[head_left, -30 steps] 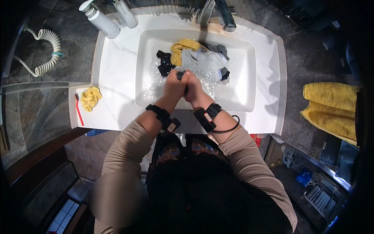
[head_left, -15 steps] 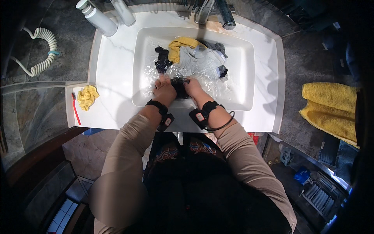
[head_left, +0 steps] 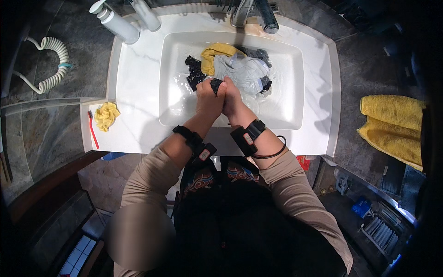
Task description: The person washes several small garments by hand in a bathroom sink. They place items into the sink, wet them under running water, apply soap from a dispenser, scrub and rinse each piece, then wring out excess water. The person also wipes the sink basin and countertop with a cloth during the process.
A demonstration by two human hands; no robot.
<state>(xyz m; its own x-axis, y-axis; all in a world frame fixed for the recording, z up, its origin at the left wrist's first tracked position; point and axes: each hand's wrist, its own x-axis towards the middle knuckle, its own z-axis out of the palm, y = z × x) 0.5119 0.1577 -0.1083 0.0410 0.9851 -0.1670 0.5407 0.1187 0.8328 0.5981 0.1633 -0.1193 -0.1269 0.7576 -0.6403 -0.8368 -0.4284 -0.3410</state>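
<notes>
Over the near half of the white sink (head_left: 291, 92), my left hand (head_left: 210, 102) and my right hand (head_left: 232, 98) are pressed together around a bunched wet black cloth (head_left: 215, 86). Only a small part of the cloth shows between the fingers; its exact kind is hidden. Just beyond my hands, a pale grey garment (head_left: 237, 69) lies in shallow water. Around it are a yellow cloth (head_left: 210, 54), a dark grey cloth (head_left: 259, 56) and another black cloth (head_left: 195, 74) at the left. Black straps with small boxes circle both wrists.
Behind the sink stands a metal faucet (head_left: 242, 16). A white pump bottle (head_left: 117, 25) is at the far left. A crumpled yellow cloth (head_left: 106, 116) and a red toothbrush (head_left: 93, 130) lie on the left counter. A yellow towel (head_left: 392, 129) hangs at the right.
Both hands have come together and squeezed the black cloth into a small bundle, lifted from the water. The splashing around them has calmed.
</notes>
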